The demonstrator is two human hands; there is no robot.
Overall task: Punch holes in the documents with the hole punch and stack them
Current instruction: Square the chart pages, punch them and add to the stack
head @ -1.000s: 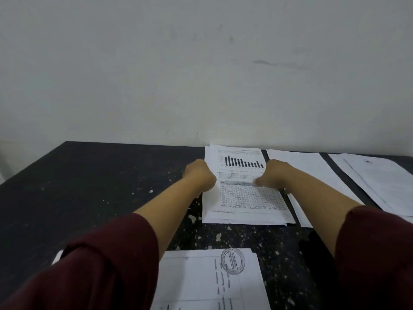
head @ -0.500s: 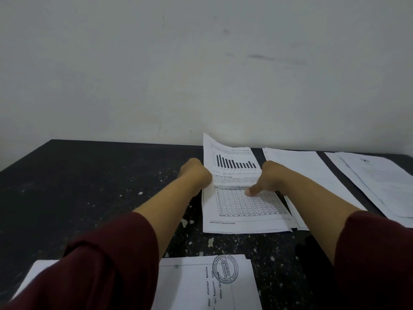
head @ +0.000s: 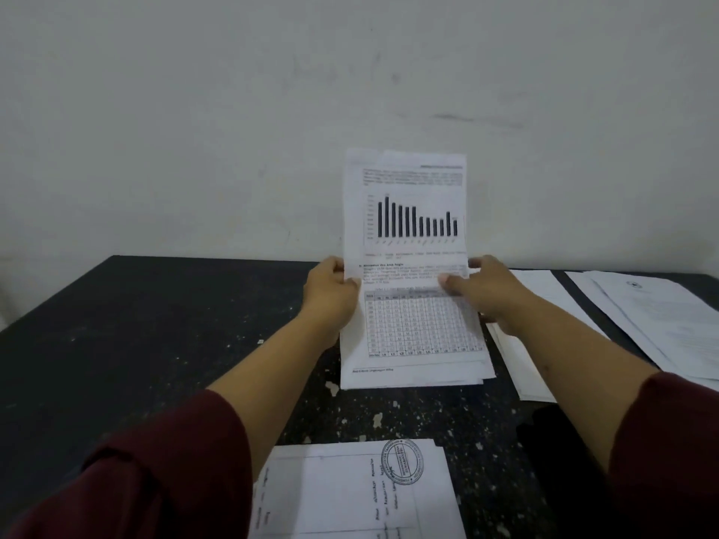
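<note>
White chart document (head: 406,243) upright, left hand (head: 330,291) and right hand (head: 482,289) pinching its edges.

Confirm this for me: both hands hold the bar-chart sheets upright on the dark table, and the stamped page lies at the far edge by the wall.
Not quite. The head view shows the left hand and right hand holding the bar-chart sheets upright on the dark table, but the stamped page lies at the near edge, between the sleeves, not by the wall.

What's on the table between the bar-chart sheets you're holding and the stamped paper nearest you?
Nothing: in the head view only bare speckled black table lies between the bar-chart sheets and the stamped paper.
</note>
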